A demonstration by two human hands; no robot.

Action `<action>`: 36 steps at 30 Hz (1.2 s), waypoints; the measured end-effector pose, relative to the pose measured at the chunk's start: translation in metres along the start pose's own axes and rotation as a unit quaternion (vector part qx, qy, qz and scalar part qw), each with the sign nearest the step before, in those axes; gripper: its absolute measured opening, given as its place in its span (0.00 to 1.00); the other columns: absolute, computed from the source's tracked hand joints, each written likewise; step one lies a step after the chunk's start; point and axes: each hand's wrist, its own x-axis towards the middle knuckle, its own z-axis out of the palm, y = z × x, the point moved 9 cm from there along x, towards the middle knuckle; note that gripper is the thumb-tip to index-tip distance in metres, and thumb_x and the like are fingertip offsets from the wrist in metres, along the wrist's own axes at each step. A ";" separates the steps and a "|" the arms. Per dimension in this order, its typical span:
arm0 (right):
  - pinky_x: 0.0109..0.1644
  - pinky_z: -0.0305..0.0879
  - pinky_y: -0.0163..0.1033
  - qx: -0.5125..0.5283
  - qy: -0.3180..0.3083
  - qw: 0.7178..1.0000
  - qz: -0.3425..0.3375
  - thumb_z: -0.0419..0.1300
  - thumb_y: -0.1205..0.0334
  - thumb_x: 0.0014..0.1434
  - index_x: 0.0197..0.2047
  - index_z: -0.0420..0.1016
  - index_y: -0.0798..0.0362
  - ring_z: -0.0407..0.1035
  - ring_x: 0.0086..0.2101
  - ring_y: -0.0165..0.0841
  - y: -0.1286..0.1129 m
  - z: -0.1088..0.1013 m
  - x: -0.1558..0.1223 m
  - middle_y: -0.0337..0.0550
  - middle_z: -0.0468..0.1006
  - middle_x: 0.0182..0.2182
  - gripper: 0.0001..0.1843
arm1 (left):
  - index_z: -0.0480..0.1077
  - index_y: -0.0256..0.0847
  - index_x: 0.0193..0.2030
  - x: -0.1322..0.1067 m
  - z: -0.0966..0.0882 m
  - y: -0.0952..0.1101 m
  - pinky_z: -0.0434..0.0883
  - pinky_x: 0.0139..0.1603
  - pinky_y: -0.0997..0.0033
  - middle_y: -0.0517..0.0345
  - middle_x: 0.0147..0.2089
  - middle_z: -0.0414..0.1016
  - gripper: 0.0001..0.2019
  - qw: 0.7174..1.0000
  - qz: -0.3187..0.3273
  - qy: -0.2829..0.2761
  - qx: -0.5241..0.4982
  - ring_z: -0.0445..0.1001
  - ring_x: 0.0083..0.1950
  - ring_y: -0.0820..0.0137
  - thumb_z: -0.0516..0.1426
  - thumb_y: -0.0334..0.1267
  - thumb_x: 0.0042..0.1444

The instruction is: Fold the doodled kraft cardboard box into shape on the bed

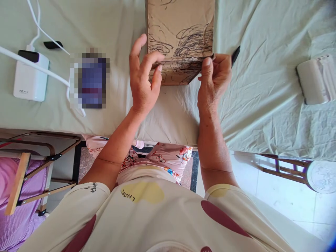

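A brown cardboard box (pixel 181 21) with black scribbled lines lies in front of me, its near side slanting down towards the table edge. My left hand (pixel 144 80) is at its near left corner, fingers apart and curved, with a fingertip and the thumb against the box or just over it. At the near right corner, my right hand (pixel 214 78) is closed, its thumb pressed along the edge. The other fingers are partly hidden. A black pen (pixel 236 56) sticks out past the right knuckles; whether those fingers grip it cannot be seen.
A pale green cloth (pixel 262 105) with creases covers the table. On the left are a white power bank (pixel 31 77) with cables, a small black object (pixel 53 44) and a blurred-out item (pixel 91 82). A whitish block-shaped object (pixel 316 78) is far right. Below stand a folding chair (pixel 39 175) and a stool (pixel 322 176).
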 end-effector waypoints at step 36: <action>0.48 0.66 0.43 -0.111 -0.076 0.990 -0.051 0.67 0.31 0.59 0.74 0.61 0.36 0.60 0.37 0.33 0.010 0.030 -0.001 0.30 0.72 0.69 0.46 | 0.42 0.65 0.82 0.018 0.010 -0.018 0.43 0.88 0.54 0.62 0.82 0.58 0.35 0.998 -0.044 0.024 -0.042 0.41 0.87 0.67 0.47 0.63 0.73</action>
